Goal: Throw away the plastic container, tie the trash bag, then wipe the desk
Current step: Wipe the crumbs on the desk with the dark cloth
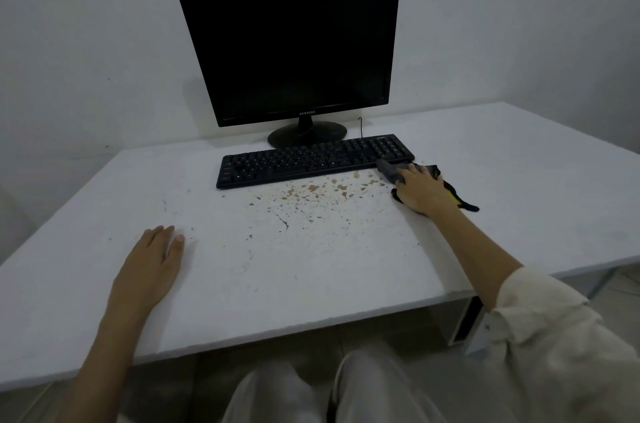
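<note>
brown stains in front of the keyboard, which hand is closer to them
Right. The right hand presses a dark cloth just right of the stains, by the keyboard. The left hand rests flat on the desk, well off to their near left.

Dim, cool, flat light all over, a little grainy. A faint soft shadow hugs the left hand (149, 263) on the worktop (311, 267). Beyond the right hand (420, 189), the monitor (291, 52) reads solid black. Wide-angle bending bows the worktop's edges; corners darken.
</note>
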